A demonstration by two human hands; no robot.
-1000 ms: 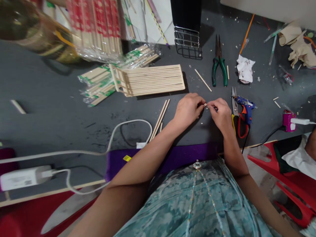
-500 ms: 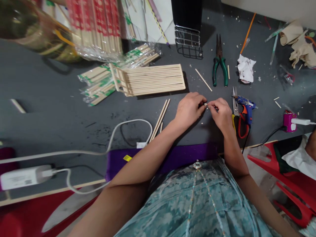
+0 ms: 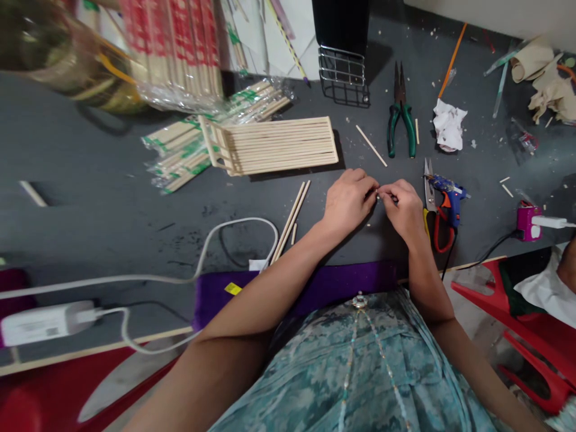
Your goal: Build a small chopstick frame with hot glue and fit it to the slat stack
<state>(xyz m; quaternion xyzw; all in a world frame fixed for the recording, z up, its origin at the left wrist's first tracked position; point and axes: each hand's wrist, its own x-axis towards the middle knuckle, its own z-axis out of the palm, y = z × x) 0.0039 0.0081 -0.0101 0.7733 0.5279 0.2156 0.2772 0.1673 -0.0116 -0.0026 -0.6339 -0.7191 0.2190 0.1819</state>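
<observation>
- Along the near edge of the dark grey surface (image 3: pixel 121 240) lies a flat purple cloth item (image 3: pixel 355 279), partly under the left forearm; a sleeve-like snag there could jog the arm.
- Just past the left forearm, two long, slim, pale wooden sticks (image 3: pixel 290 219) lie with a shorter piece beside them. An elbow sweep could set them rolling.
- The left hand (image 3: pixel 351 201) and right hand (image 3: pixel 400 204) meet over the surface, each grip narrow, thumb and fingertips pinched on a tiny pale fragment (image 3: pixel 377 191). It is mostly hidden; I cannot tell its shape. So small a piece could slip if pressed unevenly, and would be hard to pick out among the similar crumbs.
- Just right of the right hand, steel scissors with red and yellow handles (image 3: pixel 431 198) lie partly under a blue glue gun with an orange trigger (image 3: pixel 453 207). A wrist drifting right might brush the blades or, if hot, the nozzle.
- Beyond the left hand sits a slatted pale wooden frame (image 3: pixel 279 147), its left end overlapping clear, green-printed chopstick packets (image 3: pixel 175 138). A knock could shift it on that uneven support.
- Farther right, green-handled pliers (image 3: pixel 399 102) lie well apart from both hands.
</observation>
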